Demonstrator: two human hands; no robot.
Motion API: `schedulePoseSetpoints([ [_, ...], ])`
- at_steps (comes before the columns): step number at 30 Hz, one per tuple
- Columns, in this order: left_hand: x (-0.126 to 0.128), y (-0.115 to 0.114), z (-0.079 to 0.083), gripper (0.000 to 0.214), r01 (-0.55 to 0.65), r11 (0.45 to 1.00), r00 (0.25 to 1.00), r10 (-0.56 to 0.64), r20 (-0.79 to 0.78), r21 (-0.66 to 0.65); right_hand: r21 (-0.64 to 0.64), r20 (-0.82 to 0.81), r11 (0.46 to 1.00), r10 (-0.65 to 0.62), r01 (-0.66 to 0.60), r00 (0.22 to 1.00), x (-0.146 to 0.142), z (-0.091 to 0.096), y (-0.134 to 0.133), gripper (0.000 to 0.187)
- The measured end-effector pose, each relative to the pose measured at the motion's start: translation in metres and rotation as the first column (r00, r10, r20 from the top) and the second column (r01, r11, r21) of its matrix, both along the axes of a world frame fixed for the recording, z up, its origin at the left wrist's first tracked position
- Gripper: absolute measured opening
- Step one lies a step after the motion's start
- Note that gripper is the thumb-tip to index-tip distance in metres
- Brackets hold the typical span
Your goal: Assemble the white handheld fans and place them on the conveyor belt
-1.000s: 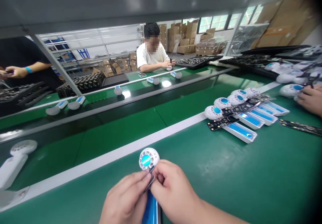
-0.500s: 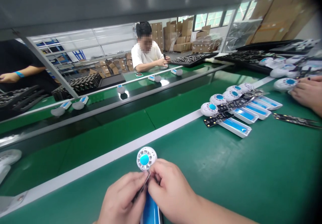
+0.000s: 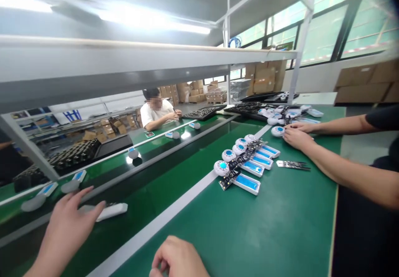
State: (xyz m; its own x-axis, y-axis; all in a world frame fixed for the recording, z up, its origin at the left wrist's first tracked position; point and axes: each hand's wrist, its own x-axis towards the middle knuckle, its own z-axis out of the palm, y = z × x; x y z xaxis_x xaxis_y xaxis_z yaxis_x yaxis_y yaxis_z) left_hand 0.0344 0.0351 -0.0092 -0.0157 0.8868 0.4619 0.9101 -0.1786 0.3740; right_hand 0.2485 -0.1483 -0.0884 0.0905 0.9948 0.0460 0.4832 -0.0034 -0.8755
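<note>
Grips empty: left grip (image 3: 67, 219) spread open just beside a white handheld-fan housing (image 3: 110, 211) on the conveyor belt (image 3: 146, 189), right grip (image 3: 179, 258) loosely curled over the green bench (image 3: 274, 227). Risk: a hasty reach, fingers clipping the housing and shoving it along the belt.

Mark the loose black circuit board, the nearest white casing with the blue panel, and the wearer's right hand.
Loose black circuit board (image 3: 293, 165): head view, middle of the board.
White casing with the blue panel (image 3: 247, 184): head view, on the blue panel.
Right hand (image 3: 177, 260): head view, back of the hand.
</note>
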Motion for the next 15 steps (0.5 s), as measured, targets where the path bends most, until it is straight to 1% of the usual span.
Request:
schedulePoseSetpoints([
  [1,0.009,0.004,0.004,0.05,0.055,0.998,0.997,-0.056,-0.052,-0.021,-0.018,0.016,1.0,0.019,-0.019,1.0,0.001,0.002,0.0,0.004],
  [2,0.02,0.004,0.004,0.048,0.129,0.99,0.989,-0.132,-0.066,-0.051,-0.023,0.032,0.999,0.031,-0.03,0.999,0.003,0.003,0.001,0.005],
  [3,0.034,0.0,0.001,0.046,0.213,0.973,0.974,-0.219,-0.054,-0.087,-0.019,0.047,0.999,0.036,-0.035,0.998,0.005,0.002,0.002,0.006],
  [4,0.05,-0.006,-0.006,0.042,0.28,0.953,0.958,-0.285,-0.034,-0.114,-0.01,0.062,1.0,0.029,-0.028,0.998,0.007,0.001,0.004,0.005],
  [6,0.081,-0.025,-0.03,0.034,0.45,0.881,0.889,-0.458,-0.019,-0.147,0.003,0.096,1.0,-0.016,0.016,0.995,0.011,-0.005,0.008,0.008],
  [8,0.106,-0.045,-0.057,0.024,0.554,0.821,0.827,-0.561,-0.017,-0.139,-0.013,0.131,0.999,-0.047,0.049,0.99,0.014,-0.012,0.012,0.012],
  [9,0.116,-0.053,-0.07,0.023,0.586,0.799,0.806,-0.592,-0.011,-0.134,-0.02,0.143,0.998,-0.055,0.058,0.988,0.015,-0.015,0.014,0.013],
  [11,0.126,-0.066,-0.09,0.022,0.647,0.751,0.758,-0.652,0.008,-0.132,-0.014,0.147,0.998,-0.053,0.056,0.988,0.015,-0.019,0.017,0.013],
  [12,0.128,-0.07,-0.097,0.021,0.675,0.725,0.733,-0.679,0.019,-0.133,0.004,0.143,0.999,-0.054,0.054,0.988,0.014,-0.021,0.017,0.012],
  [14,0.126,-0.076,-0.103,0.02,0.715,0.687,0.696,-0.717,0.043,-0.129,0.069,0.138,0.996,-0.066,0.056,0.988,0.012,-0.025,0.015,0.013],
  [15,0.125,-0.077,-0.103,0.02,0.721,0.682,0.691,-0.72,0.057,-0.125,0.107,0.139,0.993,-0.07,0.056,0.988,0.011,-0.027,0.014,0.013],
])
